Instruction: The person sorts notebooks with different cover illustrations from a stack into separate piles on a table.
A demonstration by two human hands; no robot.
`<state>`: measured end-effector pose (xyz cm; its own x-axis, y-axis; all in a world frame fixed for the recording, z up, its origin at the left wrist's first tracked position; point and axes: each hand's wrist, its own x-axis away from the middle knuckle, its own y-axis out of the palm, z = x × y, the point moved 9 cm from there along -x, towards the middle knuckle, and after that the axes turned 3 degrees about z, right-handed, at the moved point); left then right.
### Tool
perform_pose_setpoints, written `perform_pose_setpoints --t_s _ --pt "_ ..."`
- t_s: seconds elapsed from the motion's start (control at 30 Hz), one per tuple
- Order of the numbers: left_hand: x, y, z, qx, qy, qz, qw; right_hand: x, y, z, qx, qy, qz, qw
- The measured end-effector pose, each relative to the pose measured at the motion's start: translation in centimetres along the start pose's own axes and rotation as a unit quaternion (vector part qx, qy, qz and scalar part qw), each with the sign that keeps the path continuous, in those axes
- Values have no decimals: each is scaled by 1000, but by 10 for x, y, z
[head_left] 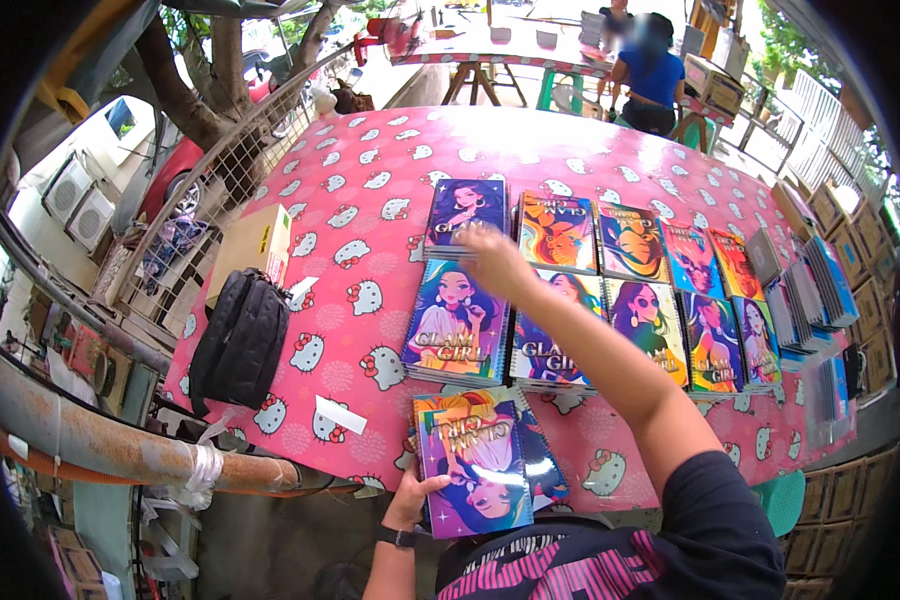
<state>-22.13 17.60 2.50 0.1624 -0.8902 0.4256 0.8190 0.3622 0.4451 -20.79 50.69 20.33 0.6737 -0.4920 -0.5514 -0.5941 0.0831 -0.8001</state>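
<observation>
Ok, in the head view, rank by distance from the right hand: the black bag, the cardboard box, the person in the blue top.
From the right hand:
1. Cardboard box, to its left near the table's left edge.
2. Black bag, lower left, on the table's left edge.
3. Person in the blue top, far behind the table.

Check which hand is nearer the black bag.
Left. The left hand grips the notebook stack at the near table edge, right of the black bag. The right hand reaches over the far notebook rows, farther away.
</observation>
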Motion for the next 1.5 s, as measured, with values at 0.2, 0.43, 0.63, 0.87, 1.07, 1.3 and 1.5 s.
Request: perform_pose_setpoints --t_s 0.2,0.43,0.63,0.87,1.07,1.3,1.5 --pt "3 -12 -3 -6 35 51 998 -28 98 81 250 -29 -109 962" --pt "0 -3 -5 27 18 -1 999 13 -93 -21 -51 -30 23 998" --pt "1 8 6 186 10 -54 981 224 -74 -174 -203 -35 -292 934" --pt "3 27 9 8 43 10 999 309 -13 -61 -356 430 -141 818" --pt "43 40 19 -25 156 58 986 341 -3 -81 -649 531 -208 503" --pt "57 108 78 -129 209 -12 969 279 -120 -72 -637 350 -80 682" --pt "-3 112 47 -124 258 -114 951 301 -103 -18 -590 334 -18 735"
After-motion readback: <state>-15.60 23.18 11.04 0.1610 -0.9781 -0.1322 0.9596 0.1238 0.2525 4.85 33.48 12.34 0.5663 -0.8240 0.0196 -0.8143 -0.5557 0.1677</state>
